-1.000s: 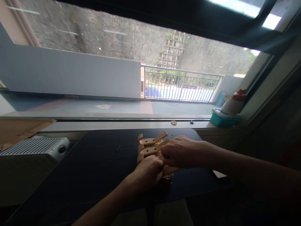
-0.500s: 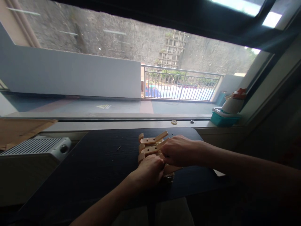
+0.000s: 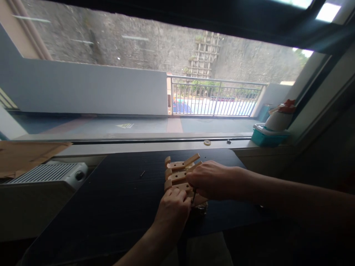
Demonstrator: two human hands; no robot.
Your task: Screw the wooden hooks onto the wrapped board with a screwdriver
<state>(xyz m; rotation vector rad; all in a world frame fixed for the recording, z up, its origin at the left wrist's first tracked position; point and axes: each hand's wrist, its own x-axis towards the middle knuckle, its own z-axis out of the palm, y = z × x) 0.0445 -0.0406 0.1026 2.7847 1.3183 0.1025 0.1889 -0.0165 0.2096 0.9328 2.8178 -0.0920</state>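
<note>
Several pale wooden hooks point(image 3: 177, 177) with dark screw holes lie side by side on the dark table. My left hand point(image 3: 173, 207) is closed over the nearest wooden hook point(image 3: 200, 200), its fingers covering the curved end. Above that piece, my right hand point(image 3: 212, 179) is closed around a thin dark metal tool point(image 3: 193, 195). The tool points down beside my left fingertips; its tip and its upper part are hidden. Clear crinkled plastic wrap point(image 3: 202, 209) shows under the hooks. A small screw point(image 3: 142, 173) lies apart on the table, left of the hooks.
The dark table point(image 3: 116, 199) stands against a window sill point(image 3: 155, 147). On the sill are a roll of tape point(image 3: 207, 142), a small dark object point(image 3: 229, 141), and a teal box point(image 3: 269, 136) with a white and orange bottle point(image 3: 281, 116). A radiator point(image 3: 59, 171) and cardboard point(image 3: 30, 155) are at left.
My right hand has lifted and turned slightly, so the dark tool now shows below it. My left hand has shifted down a little, uncovering more of the third hook.
</note>
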